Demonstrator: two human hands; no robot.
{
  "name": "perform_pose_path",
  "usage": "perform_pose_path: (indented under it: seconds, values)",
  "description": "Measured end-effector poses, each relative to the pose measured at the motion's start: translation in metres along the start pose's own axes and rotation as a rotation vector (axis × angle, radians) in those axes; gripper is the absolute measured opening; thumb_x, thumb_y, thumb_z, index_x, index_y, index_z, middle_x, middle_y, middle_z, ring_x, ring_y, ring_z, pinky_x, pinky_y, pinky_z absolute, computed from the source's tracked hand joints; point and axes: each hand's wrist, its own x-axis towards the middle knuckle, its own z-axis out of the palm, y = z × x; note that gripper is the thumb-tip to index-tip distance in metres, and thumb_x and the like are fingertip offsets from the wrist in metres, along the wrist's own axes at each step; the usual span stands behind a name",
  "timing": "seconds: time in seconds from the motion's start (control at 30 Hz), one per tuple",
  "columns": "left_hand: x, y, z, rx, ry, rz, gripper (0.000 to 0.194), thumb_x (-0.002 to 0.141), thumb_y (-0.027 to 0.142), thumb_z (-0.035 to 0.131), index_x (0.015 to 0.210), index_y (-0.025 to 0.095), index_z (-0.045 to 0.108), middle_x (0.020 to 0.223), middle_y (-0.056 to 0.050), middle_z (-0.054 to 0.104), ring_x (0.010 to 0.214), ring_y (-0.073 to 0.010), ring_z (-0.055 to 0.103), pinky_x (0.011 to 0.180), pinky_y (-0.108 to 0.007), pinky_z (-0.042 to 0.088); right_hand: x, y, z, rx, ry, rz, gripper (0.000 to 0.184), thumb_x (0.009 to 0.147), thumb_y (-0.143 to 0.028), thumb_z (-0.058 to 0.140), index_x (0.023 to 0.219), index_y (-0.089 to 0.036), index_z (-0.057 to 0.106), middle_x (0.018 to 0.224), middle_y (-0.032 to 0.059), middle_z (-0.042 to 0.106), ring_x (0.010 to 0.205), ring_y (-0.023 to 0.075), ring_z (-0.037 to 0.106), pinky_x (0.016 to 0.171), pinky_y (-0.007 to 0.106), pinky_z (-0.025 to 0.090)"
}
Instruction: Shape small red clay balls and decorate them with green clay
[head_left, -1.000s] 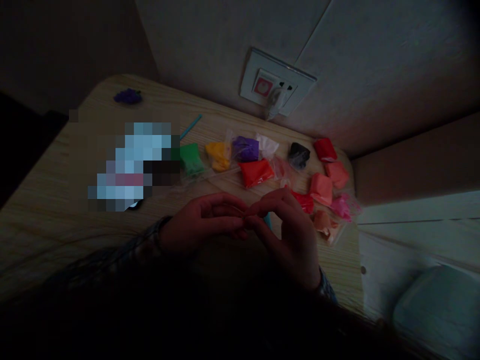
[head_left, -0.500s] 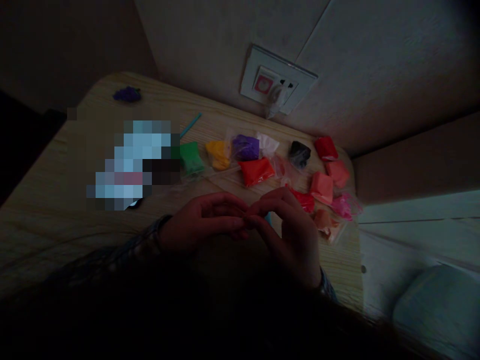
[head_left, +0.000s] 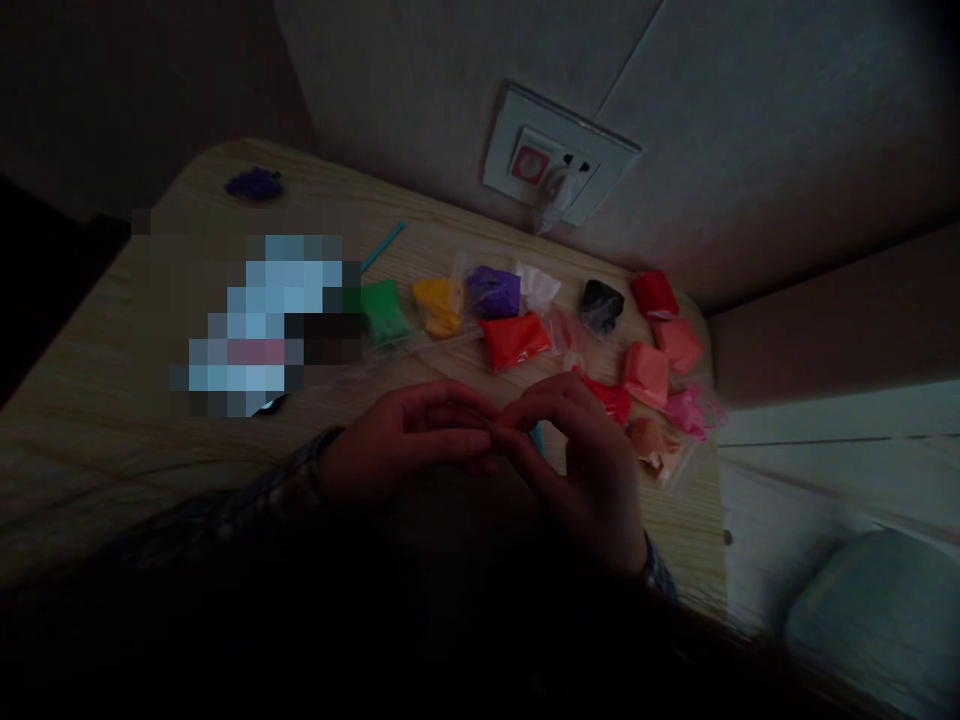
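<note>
Above the front of the wooden table [head_left: 330,410], my left hand [head_left: 405,435] and my right hand [head_left: 577,450] meet at the fingertips. Thumb and fingers of each are pressed together in a pinch. Whatever sits between them is too small and dark to make out. A bit of something blue [head_left: 537,437] shows behind my right fingers. Just beyond the hands lie a red clay packet [head_left: 514,340] and a bright red packet [head_left: 611,400]. A crumpled orange-brown packet [head_left: 654,446] is right of my right hand.
Green [head_left: 384,312], yellow [head_left: 438,305], purple [head_left: 493,291] and black [head_left: 601,307] packets line the back, with pink ones [head_left: 646,374] at right. A teal stick [head_left: 383,247], a pixelated bright screen [head_left: 262,320] and a purple lump [head_left: 254,184] lie left. A wall socket [head_left: 561,155] holds a plug.
Both hands keep the same pinch at nearly the same spot. The view has shifted very slightly; the packets have not moved on the table.
</note>
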Motion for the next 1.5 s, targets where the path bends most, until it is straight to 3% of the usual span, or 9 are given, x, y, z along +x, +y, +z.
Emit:
perform_pose_path:
  seconds: [0.33, 0.53, 0.67, 1.07, 1.5]
  values:
    - [0.001, 0.005, 0.006, 0.025, 0.078, -0.017, 0.020, 0.064, 0.019, 0.080, 0.077, 0.015, 0.065, 0.069, 0.003, 0.074, 0.061, -0.0085, 0.067, 0.059, -0.017, 0.052, 0.000, -0.001, -0.009, 0.044, 0.057, 0.028, 0.014, 0.089, -0.026, 0.052, 0.091, -0.024, 0.066, 0.081, 0.0005, 0.055, 0.080, 0.0157, 0.052, 0.072, 0.033, 0.039]
    - [0.000, 0.004, 0.004, 0.029, 0.044, -0.023, 0.018, 0.064, 0.024, 0.081, 0.075, 0.017, 0.068, 0.069, 0.004, 0.073, 0.064, -0.0087, 0.067, 0.062, -0.016, 0.052, 0.002, -0.001, -0.012, 0.052, 0.051, 0.031, 0.015, 0.089, -0.024, 0.051, 0.094, -0.022, 0.065, 0.082, 0.0002, 0.056, 0.080, 0.0143, 0.052, 0.073, 0.030, 0.040]
    - [0.000, 0.005, 0.003, 0.065, 0.026, -0.044, 0.018, 0.063, 0.016, 0.080, 0.078, 0.017, 0.069, 0.072, 0.004, 0.073, 0.068, -0.0094, 0.067, 0.066, -0.018, 0.052, 0.002, 0.000, -0.015, 0.072, 0.052, 0.031, 0.013, 0.089, -0.021, 0.052, 0.090, -0.022, 0.065, 0.084, -0.0003, 0.056, 0.083, 0.0135, 0.052, 0.075, 0.029, 0.041]
    - [-0.001, 0.007, 0.005, 0.092, -0.037, -0.076, 0.016, 0.065, 0.014, 0.079, 0.079, 0.016, 0.072, 0.068, 0.003, 0.072, 0.063, -0.0087, 0.066, 0.061, -0.017, 0.051, 0.003, 0.003, -0.016, 0.203, -0.109, 0.016, 0.012, 0.087, -0.023, 0.057, 0.084, -0.026, 0.068, 0.085, 0.0007, 0.055, 0.082, 0.0147, 0.053, 0.073, 0.029, 0.044]
    - [0.000, 0.008, 0.006, 0.098, -0.050, -0.083, 0.015, 0.065, 0.019, 0.079, 0.078, 0.018, 0.072, 0.066, 0.004, 0.072, 0.060, -0.0091, 0.065, 0.061, -0.018, 0.051, 0.005, 0.006, -0.019, 0.249, -0.163, -0.012, 0.003, 0.084, -0.022, 0.061, 0.082, -0.023, 0.063, 0.083, 0.0004, 0.056, 0.081, 0.0147, 0.053, 0.071, 0.029, 0.045]
